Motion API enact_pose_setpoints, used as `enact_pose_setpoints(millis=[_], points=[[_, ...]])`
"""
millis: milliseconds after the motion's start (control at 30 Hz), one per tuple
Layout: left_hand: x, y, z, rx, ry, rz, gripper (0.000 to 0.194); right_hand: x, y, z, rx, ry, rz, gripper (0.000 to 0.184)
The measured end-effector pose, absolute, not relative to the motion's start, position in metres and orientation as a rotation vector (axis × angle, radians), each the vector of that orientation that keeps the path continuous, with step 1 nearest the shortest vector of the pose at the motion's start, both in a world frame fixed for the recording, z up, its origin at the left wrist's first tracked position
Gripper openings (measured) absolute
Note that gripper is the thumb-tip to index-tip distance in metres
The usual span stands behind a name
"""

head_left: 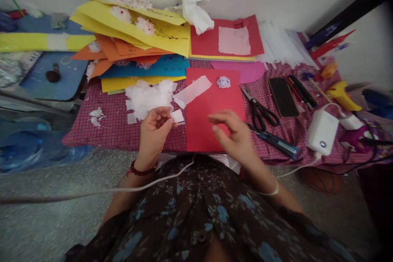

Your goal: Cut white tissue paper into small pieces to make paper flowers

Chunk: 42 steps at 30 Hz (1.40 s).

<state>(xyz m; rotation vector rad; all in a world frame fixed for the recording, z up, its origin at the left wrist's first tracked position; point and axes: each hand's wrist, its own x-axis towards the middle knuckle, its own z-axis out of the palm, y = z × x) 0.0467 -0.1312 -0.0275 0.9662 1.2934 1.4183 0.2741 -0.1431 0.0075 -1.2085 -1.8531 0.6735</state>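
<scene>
Between thumb and fingers, my left hand [157, 129] pinches a small white paper square [177, 116], just left of a red sheet of card [201, 131]. Over that card hovers my right hand [231, 131], its thumb and fingers apart and holding nothing that I can see. A small crumpled white-and-purple paper flower [223, 82] sits on the card's upper part. One pale paper strip [193, 91] lies slanted across the card's left edge. Behind my left hand, a heap of white paper pieces [149, 97] rests on the checked tablecloth [107, 131].
Black-handled scissors [259, 108], a blue cutter [278, 143] and a dark phone [283, 97] lie to the right. Beyond them are a white power bank [323, 132] with cables and a yellow glue gun [342, 95]. Coloured cards with paper flowers [138, 28] are stacked at the back left.
</scene>
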Motion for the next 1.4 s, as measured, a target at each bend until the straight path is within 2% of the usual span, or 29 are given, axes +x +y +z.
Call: enact_pose_setpoints(millis=[133, 367, 567, 833, 967, 1067, 1233, 1400], points=[[0.04, -0.141, -0.034, 1.086, 1.359, 1.392, 0.025, 0.21, -0.131, 0.0, -1.013, -1.914, 0.91, 0.024], [0.02, -0.151, -0.03, 1.086, 1.417, 1.386, 0.028, 0.167, -0.115, -0.026, -1.043, -1.656, 1.41, 0.02], [-0.001, -0.149, -0.034, 1.0, 1.402, 1.47, 0.028, 0.158, -0.103, -0.034, -1.132, -1.58, 1.3, 0.011], [-0.067, -0.131, -0.037, 0.927, 1.637, 1.647, 0.013, 0.162, -0.091, -0.037, -1.202, -1.623, 1.176, 0.011], [-0.07, -0.122, -0.035, 1.328, 1.743, 1.504, 0.024, 0.164, -0.096, -0.039, -1.136, -1.806, 1.077, 0.026], [-0.061, -0.117, -0.034, 1.796, 1.945, 1.312, 0.028, 0.17, -0.1, -0.038, -1.15, -1.865, 0.989, 0.026], [-0.046, -0.109, -0.036, 2.053, 1.956, 1.06, 0.023, 0.177, -0.106, -0.037, -1.155, -1.824, 1.025, 0.022], [-0.042, -0.095, -0.036, 2.069, 1.904, 1.034, 0.005, 0.18, -0.109, -0.038, -1.169, -1.847, 1.026, 0.021]])
